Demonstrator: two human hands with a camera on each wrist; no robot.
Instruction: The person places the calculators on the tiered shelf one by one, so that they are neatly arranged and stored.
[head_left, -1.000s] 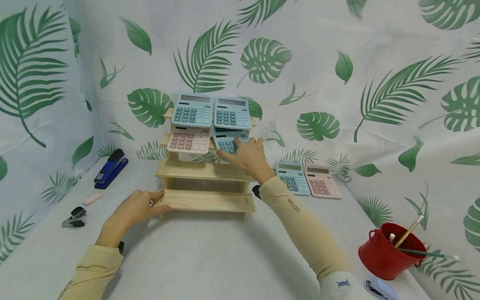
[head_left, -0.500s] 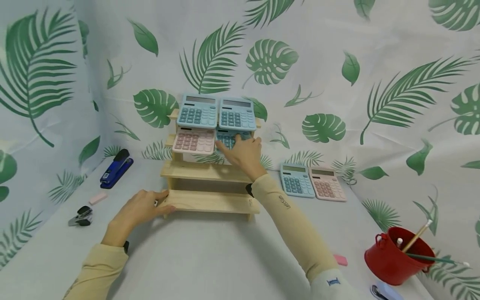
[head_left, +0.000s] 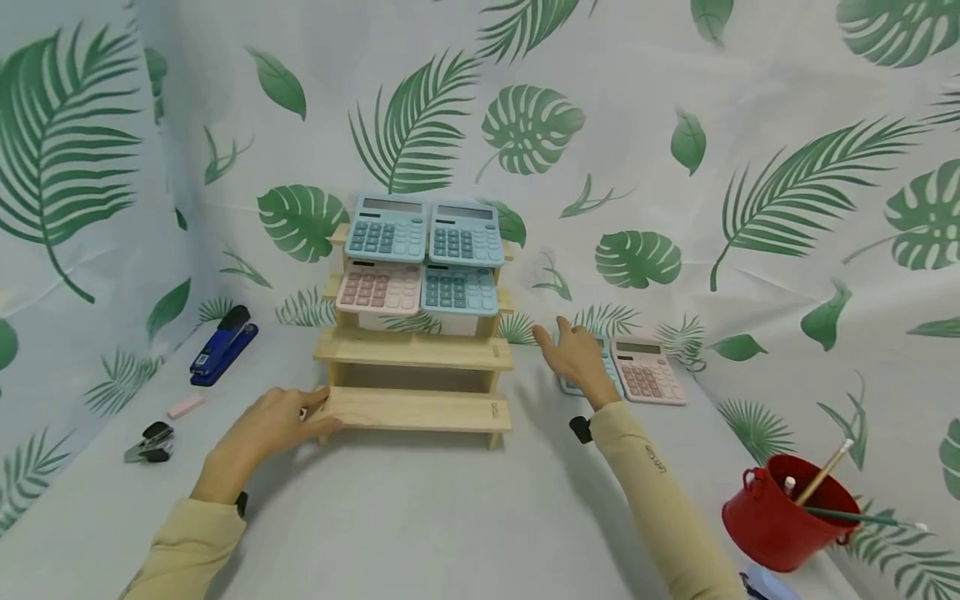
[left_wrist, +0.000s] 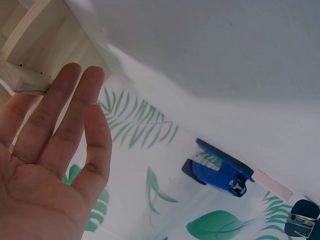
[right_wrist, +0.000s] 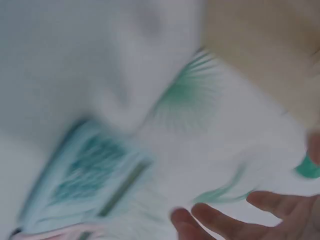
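Observation:
A stepped wooden rack [head_left: 412,350] stands near the back wall. Two blue calculators lean on its top tier, the left [head_left: 386,227] and right [head_left: 466,233]. Below them sit a pink calculator [head_left: 378,286] and another blue one [head_left: 459,289]. My left hand [head_left: 270,427] grips the left end of the lowest step between thumb and index finger; its other fingers [left_wrist: 65,105] extend straight beside the rack. My right hand [head_left: 576,358], holding nothing, is over a blue calculator [right_wrist: 90,170] lying on the table and partly covers it in the head view. Beside that lies a pink calculator [head_left: 647,371].
At left are a blue stapler [head_left: 223,346], a pink eraser [head_left: 185,406] and a staple remover [head_left: 153,442]. A red bucket [head_left: 772,521] with pencils stands at right, a light-blue stapler [head_left: 772,583] near it. A leaf-print backdrop [head_left: 465,100] rises behind.
The lower blue calculator has settled level beside the pink one. My right hand has let go of it and moved right, to the calculators on the table. My left hand stays at the rack.

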